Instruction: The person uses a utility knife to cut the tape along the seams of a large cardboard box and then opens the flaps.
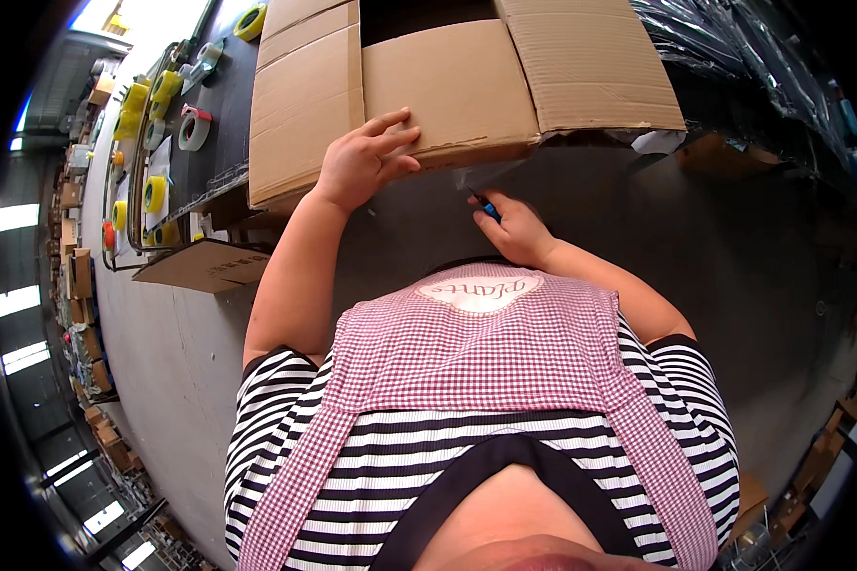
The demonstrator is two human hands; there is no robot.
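Observation:
A large brown cardboard box (pixel 448 86) stands in front of me with its flaps folded outward and a dark gap at the top. My left hand (pixel 367 160) rests on the near flap, fingers spread, thumb close to the flap's lower edge. Below that edge, my right hand (pixel 516 230) is closed round a small blue-handled cutter (pixel 488 206), whose thin dark tip points up and left. Just above the tip, a piece of clear tape (pixel 486 175) hangs by the box's lower edge.
Rolls of yellow tape (pixel 154 194) and a red-and-white roll (pixel 195 127) sit at the left, by the dark table (pixel 221 133). A loose cardboard sheet (pixel 209 265) lies lower. Black plastic wrap (pixel 733 48) covers something at the right. Shelves with cartons (pixel 81 276) line the far left.

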